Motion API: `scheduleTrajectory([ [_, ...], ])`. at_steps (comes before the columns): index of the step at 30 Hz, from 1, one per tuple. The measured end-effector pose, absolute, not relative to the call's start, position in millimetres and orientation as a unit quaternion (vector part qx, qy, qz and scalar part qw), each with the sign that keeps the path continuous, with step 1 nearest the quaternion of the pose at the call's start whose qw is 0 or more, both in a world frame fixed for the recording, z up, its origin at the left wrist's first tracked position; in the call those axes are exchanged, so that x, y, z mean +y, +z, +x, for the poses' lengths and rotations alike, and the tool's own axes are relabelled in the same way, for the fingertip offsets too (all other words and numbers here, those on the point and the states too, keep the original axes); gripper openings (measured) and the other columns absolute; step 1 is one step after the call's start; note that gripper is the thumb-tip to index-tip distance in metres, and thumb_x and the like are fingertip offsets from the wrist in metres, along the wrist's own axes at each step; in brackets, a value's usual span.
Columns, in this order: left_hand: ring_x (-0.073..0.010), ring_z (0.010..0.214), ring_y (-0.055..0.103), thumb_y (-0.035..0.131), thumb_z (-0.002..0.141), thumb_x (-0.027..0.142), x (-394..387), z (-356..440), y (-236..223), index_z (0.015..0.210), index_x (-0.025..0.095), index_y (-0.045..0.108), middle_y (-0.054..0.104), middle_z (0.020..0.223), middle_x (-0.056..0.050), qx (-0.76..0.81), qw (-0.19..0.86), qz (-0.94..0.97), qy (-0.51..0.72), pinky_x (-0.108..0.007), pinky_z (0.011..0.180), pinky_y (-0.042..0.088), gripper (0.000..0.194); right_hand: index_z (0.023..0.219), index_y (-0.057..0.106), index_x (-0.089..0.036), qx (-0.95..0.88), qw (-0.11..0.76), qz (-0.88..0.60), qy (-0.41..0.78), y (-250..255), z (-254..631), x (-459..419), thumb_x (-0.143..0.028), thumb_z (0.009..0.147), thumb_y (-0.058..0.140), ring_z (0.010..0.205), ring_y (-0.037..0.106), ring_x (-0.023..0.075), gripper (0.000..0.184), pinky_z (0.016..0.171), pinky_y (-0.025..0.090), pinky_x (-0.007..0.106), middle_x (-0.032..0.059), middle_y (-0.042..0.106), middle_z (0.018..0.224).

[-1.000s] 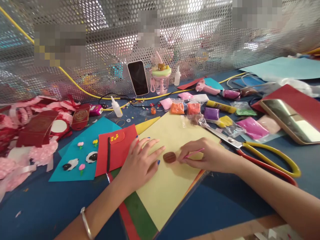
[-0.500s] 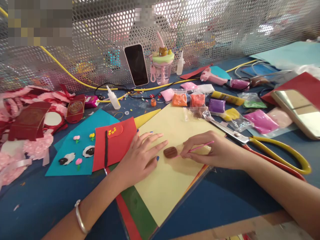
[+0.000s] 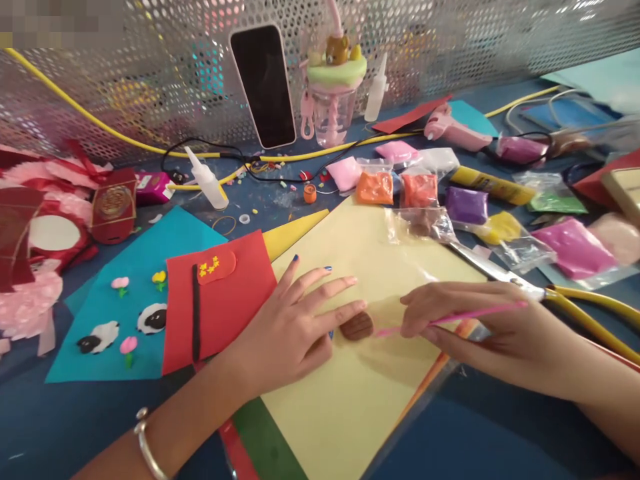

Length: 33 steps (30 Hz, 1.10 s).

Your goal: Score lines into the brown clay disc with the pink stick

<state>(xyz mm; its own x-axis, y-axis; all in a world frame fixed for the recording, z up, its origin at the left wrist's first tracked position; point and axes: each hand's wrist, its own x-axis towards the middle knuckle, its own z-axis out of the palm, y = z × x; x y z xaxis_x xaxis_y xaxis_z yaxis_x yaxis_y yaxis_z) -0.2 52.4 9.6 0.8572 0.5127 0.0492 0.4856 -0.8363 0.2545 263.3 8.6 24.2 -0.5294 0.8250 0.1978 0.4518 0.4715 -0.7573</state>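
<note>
Rests the left hand [image 3: 295,327] on the pale yellow paper [image 3: 335,407], fingers spread and free. Grasps a thin pink stick [image 3: 480,312] between the thumb and fingers of the right hand [image 3: 517,341]. Between the 2 hands, on the pale yellow paper: a brown oval lump [image 3: 357,326] with grooves across the top. Points the left tip of the stick at the lump's right edge, just beside it. Extends the left index finger to the lump's far edge; unable to tell whether touching. Left of the paper: a red card [image 3: 237,303] with a black strip [image 3: 196,313], partly over a blue sheet [image 3: 105,287] bearing 2 sheep [image 3: 153,319] and 3 tulips [image 3: 129,345]. To the right: scissors [image 3: 525,285], near small bags of clay [image 3: 375,189]. On the far side: a phone [image 3: 265,87], a lidded cup [image 3: 333,100] and 2 white bottles [image 3: 209,181].
</note>
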Motion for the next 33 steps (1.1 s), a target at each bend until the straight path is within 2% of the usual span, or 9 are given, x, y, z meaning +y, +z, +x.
scheduleTrajectory([
  [5,-0.0257,0.134,0.034,0.043,0.088,0.014,51,0,8,0.138,0.029,0.046,0.039,0.149,0.003,0.257,0.115,0.957,0.068,-0.056,0.116,0.017,0.052,0.095,0.066,-0.030,-0.786,0.243,-0.410,0.393,23,258,8,-0.014,0.085,0.056,0.086,0.070,0.0174,0.021,0.070,0.059,0.023,0.0000,0.073,0.087],
  [10,-0.0241,0.129,0.040,0.042,0.088,0.012,49,-1,8,0.137,0.020,0.047,0.049,0.141,-0.001,0.257,0.089,0.958,0.094,-0.054,0.117,0.016,0.050,0.093,0.070,-0.032,-0.759,0.221,-0.449,0.416,21,255,7,-0.019,0.085,0.058,0.095,0.069,0.0207,0.018,0.063,0.058,0.022,0.0005,0.074,0.086],
  [15,-0.0251,0.129,0.040,0.044,0.087,0.013,49,-2,9,0.137,0.024,0.047,0.048,0.143,0.000,0.261,0.120,0.954,0.087,-0.055,0.115,0.022,0.050,0.096,0.070,-0.027,-0.741,0.195,-0.464,0.445,20,256,7,-0.021,0.087,0.055,0.088,0.071,0.0194,0.018,0.068,0.059,0.024,0.0045,0.073,0.101],
  [22,-0.0261,0.130,0.038,0.045,0.088,0.015,51,-3,10,0.137,0.028,0.047,0.045,0.145,0.003,0.267,0.150,0.949,0.074,-0.055,0.114,0.023,0.050,0.092,0.072,-0.025,-0.676,0.210,-0.498,0.502,21,254,9,-0.026,0.088,0.057,0.085,0.070,0.0193,0.016,0.069,0.058,0.026,0.0054,0.074,0.097],
  [27,-0.0263,0.130,0.039,0.047,0.086,0.012,50,-5,9,0.136,0.023,0.048,0.047,0.144,0.000,0.257,0.136,0.952,0.095,-0.056,0.114,0.024,0.051,0.092,0.073,-0.025,-0.653,0.197,-0.473,0.557,26,257,11,-0.028,0.086,0.060,0.081,0.072,0.0182,0.015,0.070,0.059,0.024,0.0042,0.075,0.092],
  [33,-0.0271,0.131,0.038,0.050,0.082,0.010,53,-5,8,0.134,0.029,0.051,0.046,0.144,0.000,0.266,0.145,0.948,0.097,-0.058,0.112,0.027,0.054,0.095,0.071,-0.028,-0.724,0.217,-0.443,0.482,21,251,8,-0.017,0.086,0.055,0.094,0.069,0.0199,0.021,0.067,0.058,0.025,0.0026,0.074,0.087],
])
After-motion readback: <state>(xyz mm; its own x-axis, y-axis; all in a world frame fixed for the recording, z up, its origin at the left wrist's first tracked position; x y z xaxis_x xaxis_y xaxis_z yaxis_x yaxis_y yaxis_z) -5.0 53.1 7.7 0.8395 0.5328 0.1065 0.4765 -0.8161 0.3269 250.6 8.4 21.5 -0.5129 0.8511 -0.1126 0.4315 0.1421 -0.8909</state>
